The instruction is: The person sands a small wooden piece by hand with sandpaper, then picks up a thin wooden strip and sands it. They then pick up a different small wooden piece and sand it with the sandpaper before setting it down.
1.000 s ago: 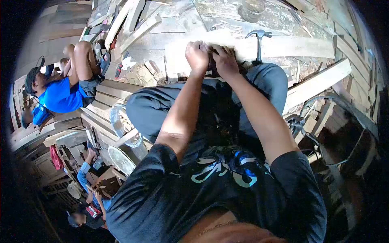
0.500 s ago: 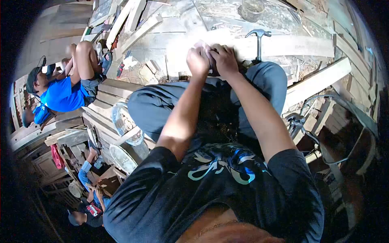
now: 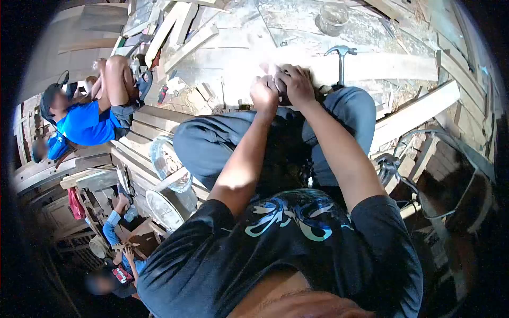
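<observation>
My left hand (image 3: 264, 91) and my right hand (image 3: 297, 85) are together above my crossed legs, fingers curled round something small that glare and the fingers hide. A pale bit of it shows at the fingertips. Right of my hands, a claw hammer (image 3: 341, 63) lies with its metal head away from me and its grip near my knee. Behind the hammer's shaft runs a long pale board (image 3: 392, 64).
A person in a blue shirt (image 3: 87, 124) sits at the left, another (image 3: 124, 265) at the lower left. A clear tub (image 3: 170, 164) and a round lid (image 3: 163, 208) stand beside my left leg. A clear container (image 3: 333, 18) is at the top; a metal tool (image 3: 388, 164) lies right.
The view has shifted slightly, so the hammer and tub appear a little displaced. My hands remain together, with the right fingers slightly changed in pose.
</observation>
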### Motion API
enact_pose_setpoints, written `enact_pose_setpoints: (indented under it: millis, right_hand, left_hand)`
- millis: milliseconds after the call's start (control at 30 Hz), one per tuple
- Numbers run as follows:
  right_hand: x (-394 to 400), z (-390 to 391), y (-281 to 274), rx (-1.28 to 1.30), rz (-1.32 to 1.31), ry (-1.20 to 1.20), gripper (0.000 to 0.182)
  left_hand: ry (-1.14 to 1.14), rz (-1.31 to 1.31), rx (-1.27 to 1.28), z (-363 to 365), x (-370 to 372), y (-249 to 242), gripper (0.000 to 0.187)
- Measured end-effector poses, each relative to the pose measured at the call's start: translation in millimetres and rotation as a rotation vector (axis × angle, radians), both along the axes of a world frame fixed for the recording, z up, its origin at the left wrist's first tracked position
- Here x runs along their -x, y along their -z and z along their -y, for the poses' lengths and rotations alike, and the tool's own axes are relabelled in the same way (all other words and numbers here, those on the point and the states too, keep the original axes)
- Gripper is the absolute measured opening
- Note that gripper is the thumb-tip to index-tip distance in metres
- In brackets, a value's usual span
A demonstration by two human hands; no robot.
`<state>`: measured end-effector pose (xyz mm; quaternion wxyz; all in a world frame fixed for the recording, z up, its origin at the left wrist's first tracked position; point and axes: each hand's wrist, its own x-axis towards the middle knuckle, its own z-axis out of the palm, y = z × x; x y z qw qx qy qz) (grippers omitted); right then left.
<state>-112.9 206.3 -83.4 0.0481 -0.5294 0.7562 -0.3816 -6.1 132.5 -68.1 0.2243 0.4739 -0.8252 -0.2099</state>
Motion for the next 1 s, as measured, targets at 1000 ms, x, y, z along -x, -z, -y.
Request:
enact_pose_setpoints:
  millis: [1000]
  right_hand:
    - [4.1, 4.3, 17.9, 0.042, -0.09, 0.072, 0.014]
  left_hand:
    - [0.045, -0.108, 0.146, 41.6, 40.6, 2.2, 0.017]
